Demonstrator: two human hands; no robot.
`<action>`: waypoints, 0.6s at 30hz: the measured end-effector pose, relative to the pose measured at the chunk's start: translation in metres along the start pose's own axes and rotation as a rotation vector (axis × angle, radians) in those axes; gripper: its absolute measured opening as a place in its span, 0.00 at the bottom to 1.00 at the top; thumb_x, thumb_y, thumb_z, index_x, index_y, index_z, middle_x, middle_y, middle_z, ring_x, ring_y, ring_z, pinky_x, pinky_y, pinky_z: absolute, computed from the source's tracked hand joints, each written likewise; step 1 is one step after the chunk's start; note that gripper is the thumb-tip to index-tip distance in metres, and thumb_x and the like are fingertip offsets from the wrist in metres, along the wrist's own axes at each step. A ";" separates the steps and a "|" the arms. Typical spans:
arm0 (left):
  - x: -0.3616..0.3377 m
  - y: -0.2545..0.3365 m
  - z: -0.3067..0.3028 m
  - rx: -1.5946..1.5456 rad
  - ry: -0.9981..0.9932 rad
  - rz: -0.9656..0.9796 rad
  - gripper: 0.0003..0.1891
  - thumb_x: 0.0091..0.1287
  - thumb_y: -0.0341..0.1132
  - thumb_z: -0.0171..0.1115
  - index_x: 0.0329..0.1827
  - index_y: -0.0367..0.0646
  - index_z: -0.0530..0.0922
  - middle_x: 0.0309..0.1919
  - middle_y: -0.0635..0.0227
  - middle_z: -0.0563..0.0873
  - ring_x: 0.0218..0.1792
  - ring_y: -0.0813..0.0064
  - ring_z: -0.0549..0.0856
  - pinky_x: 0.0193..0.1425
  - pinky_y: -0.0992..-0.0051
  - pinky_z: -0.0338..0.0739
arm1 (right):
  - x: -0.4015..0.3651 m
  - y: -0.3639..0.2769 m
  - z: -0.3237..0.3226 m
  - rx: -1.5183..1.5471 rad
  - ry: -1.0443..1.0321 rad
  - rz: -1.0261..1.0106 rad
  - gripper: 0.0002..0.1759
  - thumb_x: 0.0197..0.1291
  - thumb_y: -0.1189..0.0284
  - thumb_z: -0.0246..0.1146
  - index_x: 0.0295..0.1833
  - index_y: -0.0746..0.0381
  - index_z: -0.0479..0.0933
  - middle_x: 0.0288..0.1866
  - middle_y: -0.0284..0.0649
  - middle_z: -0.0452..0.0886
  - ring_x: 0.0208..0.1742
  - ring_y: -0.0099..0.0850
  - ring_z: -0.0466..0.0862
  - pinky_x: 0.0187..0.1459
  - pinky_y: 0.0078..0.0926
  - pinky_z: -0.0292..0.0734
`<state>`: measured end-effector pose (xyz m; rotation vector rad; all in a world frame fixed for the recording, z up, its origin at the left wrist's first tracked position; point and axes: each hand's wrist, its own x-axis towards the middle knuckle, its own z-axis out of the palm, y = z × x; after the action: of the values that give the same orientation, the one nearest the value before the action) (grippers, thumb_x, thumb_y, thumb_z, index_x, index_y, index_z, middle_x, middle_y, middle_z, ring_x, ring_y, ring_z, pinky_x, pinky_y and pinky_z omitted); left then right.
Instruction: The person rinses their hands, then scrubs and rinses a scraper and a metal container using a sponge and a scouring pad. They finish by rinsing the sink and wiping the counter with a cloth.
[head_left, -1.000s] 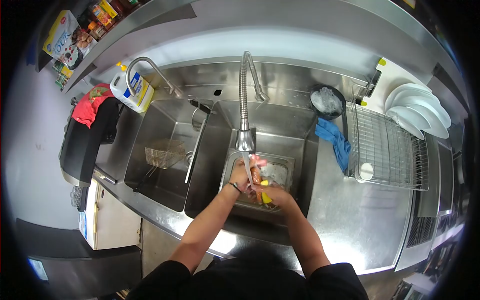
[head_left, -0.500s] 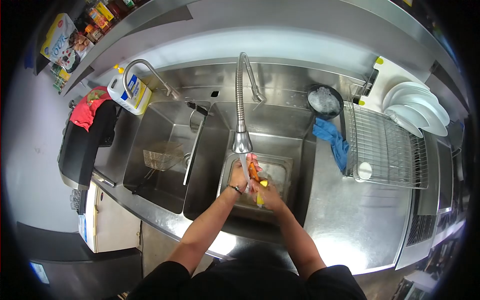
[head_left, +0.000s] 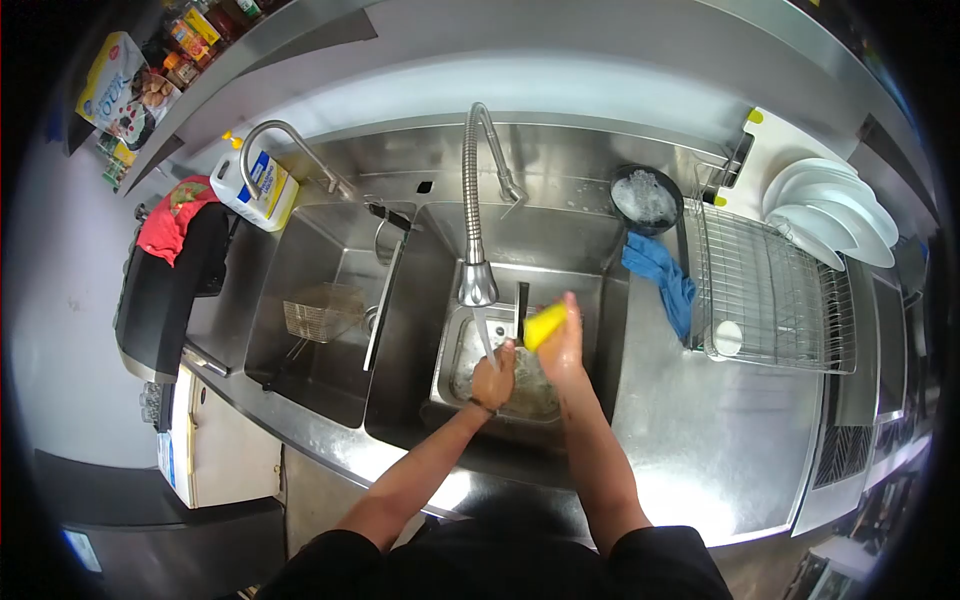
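Our right hand holds a yellow sponge aside, likely to clear the stream meeting our left hand (grip unclear).

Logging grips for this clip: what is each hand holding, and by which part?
The right hand holds a blurred yellow sponge by its right end. Whether the left hand holds anything cannot be told.

In the upper left of the frame, a white jug is placed near a red cloth draped over a black appliance. At right, white plates, a wire rack and a blue cloth are seen.
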<state>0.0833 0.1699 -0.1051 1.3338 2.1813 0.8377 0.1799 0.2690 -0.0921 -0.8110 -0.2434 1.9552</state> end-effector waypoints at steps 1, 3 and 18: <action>-0.003 0.012 -0.002 -0.004 -0.002 0.005 0.22 0.70 0.51 0.36 0.44 0.47 0.76 0.24 0.54 0.80 0.28 0.51 0.80 0.26 0.59 0.73 | 0.007 0.006 0.005 -0.115 -0.106 -0.135 0.25 0.58 0.58 0.59 0.56 0.61 0.66 0.45 0.37 0.73 0.41 0.27 0.74 0.46 0.23 0.68; -0.012 0.037 -0.011 0.224 0.069 0.169 0.20 0.70 0.50 0.38 0.48 0.48 0.76 0.32 0.55 0.82 0.31 0.54 0.81 0.31 0.60 0.75 | 0.006 0.009 0.015 -0.606 -0.055 -0.286 0.29 0.53 0.77 0.61 0.62 0.64 0.62 0.51 0.43 0.75 0.46 0.29 0.77 0.43 0.26 0.71; -0.003 -0.008 -0.016 -0.414 -0.402 -0.291 0.12 0.68 0.42 0.49 0.39 0.40 0.68 0.23 0.65 0.79 0.15 0.79 0.73 0.17 0.77 0.67 | 0.003 -0.039 0.012 -1.447 0.268 -0.412 0.40 0.62 0.42 0.39 0.34 0.71 0.77 0.29 0.58 0.78 0.41 0.53 0.78 0.45 0.46 0.70</action>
<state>0.0695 0.1601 -0.0988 0.8663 1.7158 0.7728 0.1993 0.2932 -0.0652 -1.6951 -1.6019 1.0216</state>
